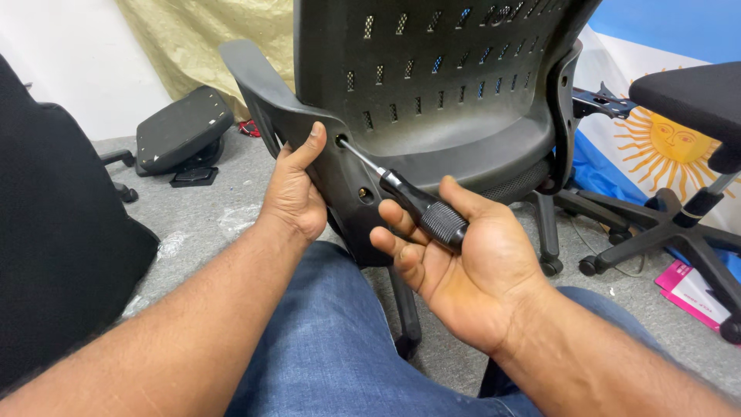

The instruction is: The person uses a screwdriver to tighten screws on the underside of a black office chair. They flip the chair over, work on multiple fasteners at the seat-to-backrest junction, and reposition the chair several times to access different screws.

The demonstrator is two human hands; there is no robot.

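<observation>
Grey carpet is lying underfoot; left hand (293, 193) is gripping the chair armrest bracket (297, 123); right hand (455, 262) is cradling, fingers loosely curled, a screwdriver (401, 197) seated in the upper hole; lower hole (366, 194) looking unfinished

We are looking at a makeshift chair-assembly workshop. Grey carpet floor (201, 216) is lying littered with scraps. A loose seat cushion (181, 127) is resting on it, a finished office chair (679, 154) is standing at right, a tan tarp (208, 42) is hanging behind, and a flag (656, 131) is draping the wall.
</observation>
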